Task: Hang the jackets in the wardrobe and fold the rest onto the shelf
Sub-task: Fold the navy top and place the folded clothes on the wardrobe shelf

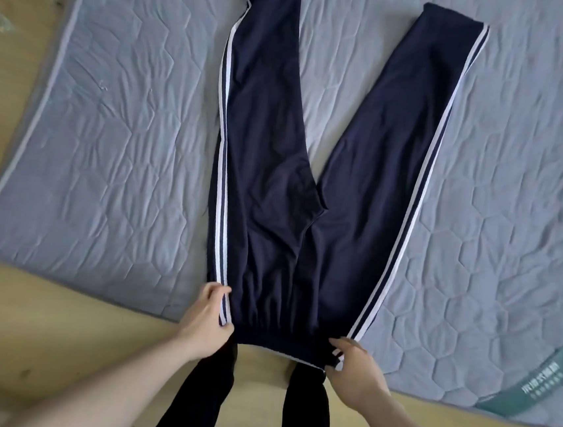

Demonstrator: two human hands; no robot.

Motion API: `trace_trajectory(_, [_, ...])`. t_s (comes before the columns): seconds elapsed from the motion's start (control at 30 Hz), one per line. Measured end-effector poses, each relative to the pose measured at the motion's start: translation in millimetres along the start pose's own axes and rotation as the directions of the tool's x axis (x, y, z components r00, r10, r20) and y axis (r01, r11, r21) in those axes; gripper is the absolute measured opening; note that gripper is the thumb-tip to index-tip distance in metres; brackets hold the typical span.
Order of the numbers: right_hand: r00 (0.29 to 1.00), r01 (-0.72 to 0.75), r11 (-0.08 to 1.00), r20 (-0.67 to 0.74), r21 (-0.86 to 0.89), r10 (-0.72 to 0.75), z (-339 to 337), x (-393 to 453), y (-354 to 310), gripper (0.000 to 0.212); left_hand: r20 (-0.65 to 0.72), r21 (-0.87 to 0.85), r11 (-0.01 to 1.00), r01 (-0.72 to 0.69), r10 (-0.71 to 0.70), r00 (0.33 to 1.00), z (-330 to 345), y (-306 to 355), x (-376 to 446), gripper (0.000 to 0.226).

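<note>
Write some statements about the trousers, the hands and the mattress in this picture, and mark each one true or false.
1. The navy trousers lie spread on the grey quilted mattress with the legs apart. True.
2. Both hands grip the trousers at the leg ends. False: the left hand and the right hand hold the waistband corners.
3. White stripes run down the outer side of each leg. True.
4. The trousers are already folded in half. False: they lie at full length, unfolded.
5. The mattress has a green label near its right corner. True.
</note>
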State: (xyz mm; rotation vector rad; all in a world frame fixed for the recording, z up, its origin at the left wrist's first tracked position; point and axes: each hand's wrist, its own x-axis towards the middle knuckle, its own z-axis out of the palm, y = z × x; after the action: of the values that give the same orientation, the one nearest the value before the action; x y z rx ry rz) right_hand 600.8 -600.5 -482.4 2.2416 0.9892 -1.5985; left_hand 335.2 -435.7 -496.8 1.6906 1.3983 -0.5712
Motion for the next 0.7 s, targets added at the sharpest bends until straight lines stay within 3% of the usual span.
trace_trajectory(0.07, [0.997,-0.003,0.998,-0.077,0.069,0.008,0,7,0,0.061,-0.051,-0.154,0.973,0.174,-0.183,0.982,1,4,10,0.080])
trace_trajectory(0.17, [0.995,-0.019,0.994,-0.093,0.105,0.029,2,18,4,0.063,0.049,-0.348,0.847,0.402,-0.412,0.910,8,1,24,0.078])
trace_trajectory(0.27, [0.998,-0.049,0.992,-0.028,0.115,0.053,5,25,9,0.065,0.150,-0.427,0.776,0.464,-0.446,0.883,18,-2,28,0.056])
trace_trajectory(0.37, [0.998,-0.064,0.984,-0.003,0.169,0.065,3,25,12,0.062,-0.012,-0.482,0.798,0.360,-0.417,0.909,21,12,20,0.033])
trace_trajectory(0.43, [0.996,-0.080,0.968,-0.015,0.237,0.086,-1,23,15,0.057,-0.159,-0.467,0.848,0.250,-0.359,0.920,17,29,10,0.028])
trace_trajectory(0.57, [0.981,-0.142,0.902,-0.061,0.409,0.182,-13,20,27,0.048,-0.292,-0.454,0.891,-0.029,-0.118,0.949,6,68,-10,0.049])
trace_trajectory(0.7, [0.961,-0.164,0.831,-0.104,0.532,0.256,-29,20,40,0.035,-0.314,-0.381,0.888,-0.257,0.137,0.939,2,112,-21,0.066])
